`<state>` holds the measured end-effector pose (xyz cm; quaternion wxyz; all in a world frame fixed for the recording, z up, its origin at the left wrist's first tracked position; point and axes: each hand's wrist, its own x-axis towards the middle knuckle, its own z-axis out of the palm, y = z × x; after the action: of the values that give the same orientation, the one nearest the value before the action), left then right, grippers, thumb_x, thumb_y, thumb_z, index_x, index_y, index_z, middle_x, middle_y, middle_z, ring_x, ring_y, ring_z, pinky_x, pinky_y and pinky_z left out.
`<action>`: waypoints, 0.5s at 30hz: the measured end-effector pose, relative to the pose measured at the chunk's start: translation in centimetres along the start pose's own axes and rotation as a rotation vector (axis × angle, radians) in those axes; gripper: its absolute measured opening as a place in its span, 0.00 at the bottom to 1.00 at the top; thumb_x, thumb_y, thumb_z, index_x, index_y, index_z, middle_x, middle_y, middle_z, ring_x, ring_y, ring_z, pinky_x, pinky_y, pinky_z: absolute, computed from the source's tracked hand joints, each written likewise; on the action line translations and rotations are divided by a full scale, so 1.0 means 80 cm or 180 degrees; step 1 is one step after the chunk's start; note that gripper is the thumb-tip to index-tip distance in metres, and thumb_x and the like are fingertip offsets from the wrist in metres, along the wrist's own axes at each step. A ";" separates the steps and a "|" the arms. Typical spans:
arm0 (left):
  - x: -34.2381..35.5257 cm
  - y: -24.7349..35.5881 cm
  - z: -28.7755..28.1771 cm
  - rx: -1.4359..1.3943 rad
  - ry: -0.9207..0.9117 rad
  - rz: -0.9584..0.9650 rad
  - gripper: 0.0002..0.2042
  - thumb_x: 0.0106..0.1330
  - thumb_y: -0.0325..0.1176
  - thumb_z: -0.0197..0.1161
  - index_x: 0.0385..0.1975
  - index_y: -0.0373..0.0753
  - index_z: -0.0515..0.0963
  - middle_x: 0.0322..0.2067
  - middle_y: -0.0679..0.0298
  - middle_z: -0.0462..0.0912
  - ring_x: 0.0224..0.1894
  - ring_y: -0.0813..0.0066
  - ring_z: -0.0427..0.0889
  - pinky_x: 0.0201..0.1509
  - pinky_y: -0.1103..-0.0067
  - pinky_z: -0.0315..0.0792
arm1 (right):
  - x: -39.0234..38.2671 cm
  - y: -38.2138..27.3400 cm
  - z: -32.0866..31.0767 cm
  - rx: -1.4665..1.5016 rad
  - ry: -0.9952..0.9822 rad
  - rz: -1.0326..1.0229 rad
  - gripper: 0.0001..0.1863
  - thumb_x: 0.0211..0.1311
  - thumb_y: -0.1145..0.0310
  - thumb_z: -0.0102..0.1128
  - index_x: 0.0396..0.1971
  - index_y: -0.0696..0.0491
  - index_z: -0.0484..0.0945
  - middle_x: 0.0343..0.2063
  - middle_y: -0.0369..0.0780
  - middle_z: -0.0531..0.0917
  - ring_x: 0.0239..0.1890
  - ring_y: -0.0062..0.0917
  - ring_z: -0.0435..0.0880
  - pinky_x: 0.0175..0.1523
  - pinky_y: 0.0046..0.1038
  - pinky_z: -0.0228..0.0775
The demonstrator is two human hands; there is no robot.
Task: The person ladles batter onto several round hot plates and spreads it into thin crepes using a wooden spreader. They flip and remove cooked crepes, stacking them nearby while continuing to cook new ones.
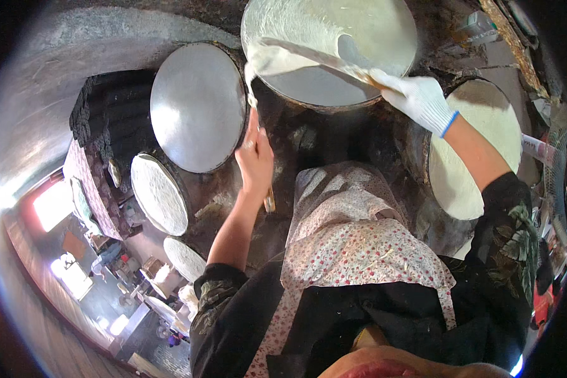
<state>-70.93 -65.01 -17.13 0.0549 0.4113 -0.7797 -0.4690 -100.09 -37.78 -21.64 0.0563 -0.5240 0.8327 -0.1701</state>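
My right hand (pixel 411 104), in a white glove with blue cuff, grips the handle of a long flat scraper (pixel 318 58) over the top griddle (pixel 302 88), whose surface is partly coated in pale batter (pixel 375 28). White batter hangs from the scraper's far end at the griddle's left edge. Just below it, my bare left hand (pixel 255 151) is closed on an upright wooden-handled tool (pixel 269 200) smeared with batter at its upper end. Left of that hand is a bare silver griddle (pixel 195 107).
Round griddles bearing pale sheets sit at left (pixel 159 192), lower left (pixel 184 259) and right (pixel 469 164). A dark, crusted stove surface (pixel 302 138) lies between them. A patterned apron (pixel 359 252) covers my front. A cluttered room with windows (pixel 50 205) shows at lower left.
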 end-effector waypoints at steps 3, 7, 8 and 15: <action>-0.032 -0.008 -0.023 -0.0107 -0.0266 0.0069 0.26 0.81 0.27 0.51 0.78 0.44 0.65 0.19 0.74 0.69 0.20 0.88 0.66 0.23 0.83 0.67 | -0.039 -0.039 -0.054 0.0312 -0.0593 0.0673 0.27 0.70 0.59 0.67 0.69 0.31 0.77 0.38 0.45 0.90 0.32 0.43 0.89 0.38 0.38 0.83; -0.047 0.014 -0.083 -0.0278 -0.0326 0.0528 0.27 0.80 0.24 0.49 0.78 0.42 0.64 0.16 0.73 0.71 0.17 0.89 0.68 0.19 0.84 0.65 | -0.078 -0.107 -0.072 0.1937 0.0166 0.2143 0.29 0.74 0.66 0.63 0.73 0.50 0.73 0.63 0.43 0.84 0.62 0.28 0.84 0.69 0.29 0.72; -0.042 0.024 -0.104 -0.0476 -0.0139 0.1196 0.27 0.79 0.22 0.48 0.78 0.38 0.62 0.15 0.71 0.73 0.14 0.89 0.68 0.16 0.84 0.63 | -0.080 -0.125 -0.056 0.2264 0.0536 0.2184 0.29 0.75 0.70 0.60 0.74 0.56 0.70 0.71 0.40 0.75 0.70 0.23 0.72 0.75 0.28 0.61; -0.058 0.093 -0.233 -0.2008 -0.0264 0.1464 0.29 0.88 0.47 0.38 0.75 0.29 0.56 0.18 0.71 0.63 0.12 0.87 0.58 0.12 0.86 0.55 | 0.111 -0.342 0.107 0.2682 0.0289 0.1766 0.35 0.75 0.69 0.50 0.79 0.34 0.57 0.41 0.48 0.87 0.32 0.43 0.86 0.44 0.43 0.80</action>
<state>-63.49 -72.98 0.36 0.2507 0.1694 -0.6706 -0.6773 -78.33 -58.37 -19.51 0.2696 -0.2068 0.8012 -0.4926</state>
